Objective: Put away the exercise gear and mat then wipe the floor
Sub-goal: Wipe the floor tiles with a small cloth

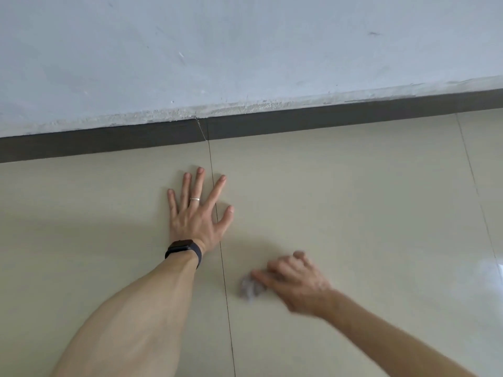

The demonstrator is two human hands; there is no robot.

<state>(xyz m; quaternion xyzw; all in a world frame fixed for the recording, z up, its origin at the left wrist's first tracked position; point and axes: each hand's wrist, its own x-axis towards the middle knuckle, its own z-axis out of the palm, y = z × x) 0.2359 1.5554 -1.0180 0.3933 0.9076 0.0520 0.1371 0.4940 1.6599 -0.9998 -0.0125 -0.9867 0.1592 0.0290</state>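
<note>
I note the left hand [197, 213] flat on the floor [353, 200], fingers spread toward 12 o'clock. At its 5 o'clock, the right hand [296, 284] grips a crumpled cloth [249, 288]; blurred, axis indeterminate.

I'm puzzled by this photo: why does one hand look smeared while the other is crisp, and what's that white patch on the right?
Head view: the right hand and the grey wad it grips are motion-blurred; the left hand, flat on the floor, is sharp; the white patch is glare on the glossy tile.
</note>
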